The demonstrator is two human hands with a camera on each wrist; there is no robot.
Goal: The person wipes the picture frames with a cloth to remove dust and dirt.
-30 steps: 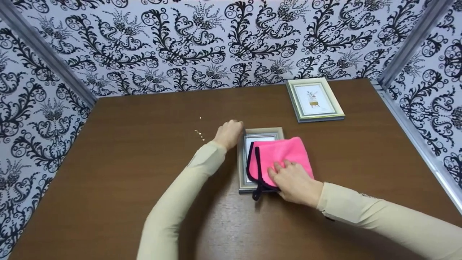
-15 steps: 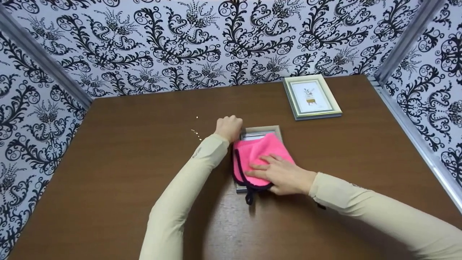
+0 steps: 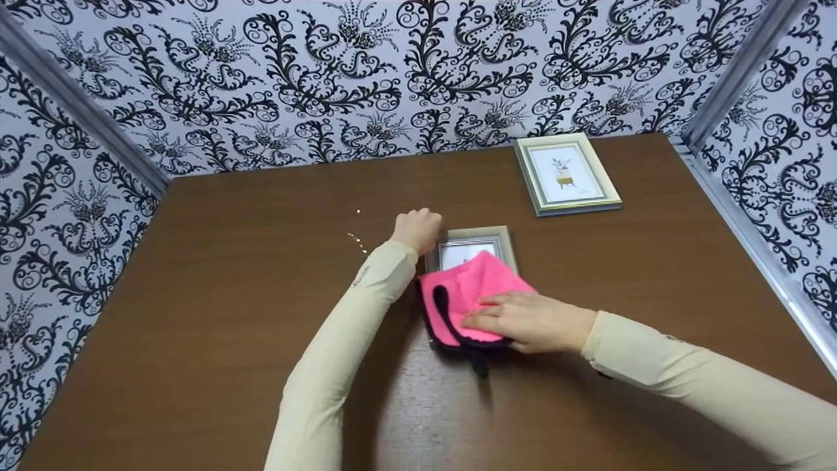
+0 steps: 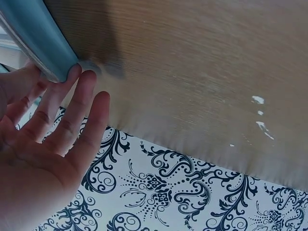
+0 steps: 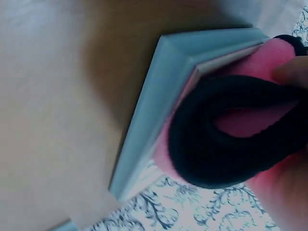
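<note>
A picture frame [image 3: 505,241] lies on the brown table, its lower part covered by a folded pink cloth [image 3: 485,275] with black trim and a loop. My left hand [image 3: 418,230] pinches the frame's upper left corner; the left wrist view has the thumb and fingertips at that bluish frame edge [image 4: 41,38], the other fingers extended. With fingers on top of the cloth and the thumb at its near edge, my right hand [image 3: 533,322] grips it against the frame. In the right wrist view the black trim [image 5: 202,159] bulges over the frame's side [image 5: 154,103].
A second picture frame [image 3: 611,193], with a small plant drawing, lies at the back right of the table [image 3: 229,294]. Several pale flecks [image 3: 358,241] mark the tabletop left of my left hand. Patterned walls [image 3: 294,72] close off the back and sides.
My right hand has slid the cloth left over the frame, then toward me, uncovering more of its upper part. The left hand stays at the corner.
</note>
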